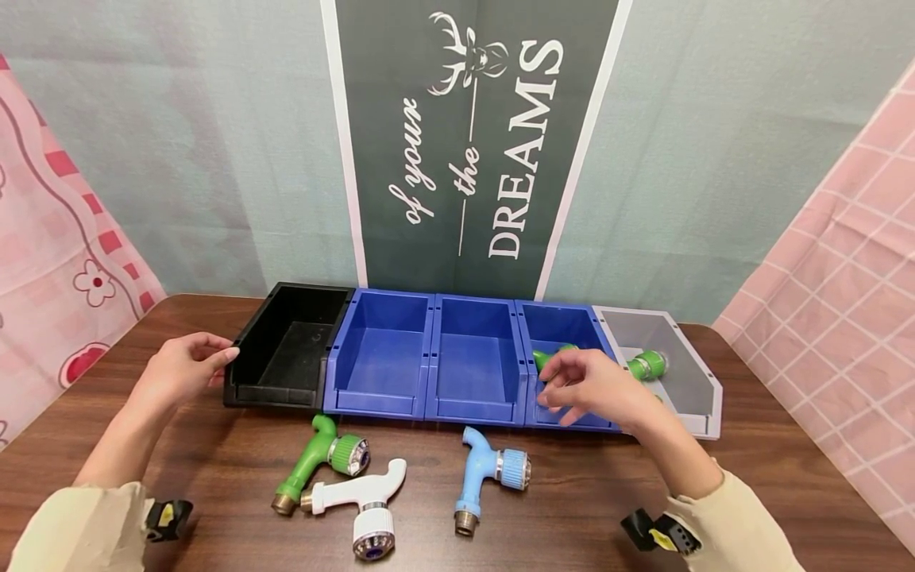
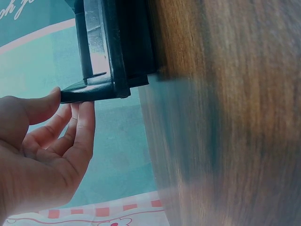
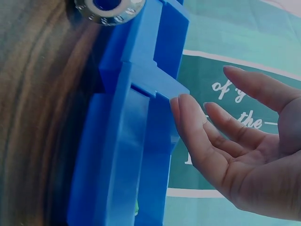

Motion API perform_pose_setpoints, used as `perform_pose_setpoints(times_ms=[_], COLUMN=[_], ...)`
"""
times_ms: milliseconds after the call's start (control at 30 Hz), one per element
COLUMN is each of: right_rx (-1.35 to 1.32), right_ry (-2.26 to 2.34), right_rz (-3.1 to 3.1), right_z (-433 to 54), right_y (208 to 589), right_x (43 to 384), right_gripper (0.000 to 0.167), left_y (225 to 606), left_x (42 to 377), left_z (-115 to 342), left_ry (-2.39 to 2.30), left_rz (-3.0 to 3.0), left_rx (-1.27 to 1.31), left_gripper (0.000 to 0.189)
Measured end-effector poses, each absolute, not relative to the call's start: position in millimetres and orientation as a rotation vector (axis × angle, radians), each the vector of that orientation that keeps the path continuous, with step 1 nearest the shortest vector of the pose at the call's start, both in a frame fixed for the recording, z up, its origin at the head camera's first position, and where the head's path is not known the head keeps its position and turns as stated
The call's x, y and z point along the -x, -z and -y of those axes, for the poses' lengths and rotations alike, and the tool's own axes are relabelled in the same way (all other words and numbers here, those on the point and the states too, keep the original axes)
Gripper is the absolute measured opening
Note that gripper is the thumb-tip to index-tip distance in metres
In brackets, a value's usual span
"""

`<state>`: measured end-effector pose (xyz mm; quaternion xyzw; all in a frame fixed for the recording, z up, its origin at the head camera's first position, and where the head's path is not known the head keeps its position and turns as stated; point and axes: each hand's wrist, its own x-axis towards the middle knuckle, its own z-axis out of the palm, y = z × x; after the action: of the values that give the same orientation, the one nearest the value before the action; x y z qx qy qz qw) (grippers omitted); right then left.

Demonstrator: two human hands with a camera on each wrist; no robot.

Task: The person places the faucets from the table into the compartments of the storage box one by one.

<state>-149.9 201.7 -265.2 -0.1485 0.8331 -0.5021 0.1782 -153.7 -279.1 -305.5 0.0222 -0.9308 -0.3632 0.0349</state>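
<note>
My left hand [image 1: 182, 365] pinches the left side wall of a black plastic bin [image 1: 286, 395] between thumb and fingers. In the left wrist view the thumb lies at the rim of the black bin [image 2: 106, 89], with fingertips against its outer side. My right hand [image 1: 589, 385] hovers over the front of the rightmost blue bin [image 1: 561, 322], fingers loosely bent and holding nothing. Behind it a green tap [image 1: 543, 359] lies in that bin, partly hidden. In the right wrist view the fingertips of my right hand [image 3: 235, 150] are close to a blue bin's edge [image 3: 164, 82].
Two more blue bins [image 1: 388, 403] [image 1: 472, 411] stand in the row. At its right end a grey bin [image 1: 636, 326] holds a green tap [image 1: 646, 365]. A green tap [image 1: 310, 461], a white tap [image 1: 372, 488] and a light blue tap [image 1: 477, 469] lie on the wooden table [image 1: 572, 508].
</note>
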Motion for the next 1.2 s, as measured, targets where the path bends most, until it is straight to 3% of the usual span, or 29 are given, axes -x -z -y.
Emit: perform_pose_setpoints(times_ms=[1200], right_rx=[0.470], right_ry=[1.341], right_rz=[-2.211], right_z=[-187.0], right_y=[298.3], right_x=[131.6], right_gripper=[0.028], left_y=[306.5], left_x=[154.0], left_z=[278.9], left_ry=[1.161], left_rz=[2.844], left_rx=[-0.072], left_gripper=[0.039])
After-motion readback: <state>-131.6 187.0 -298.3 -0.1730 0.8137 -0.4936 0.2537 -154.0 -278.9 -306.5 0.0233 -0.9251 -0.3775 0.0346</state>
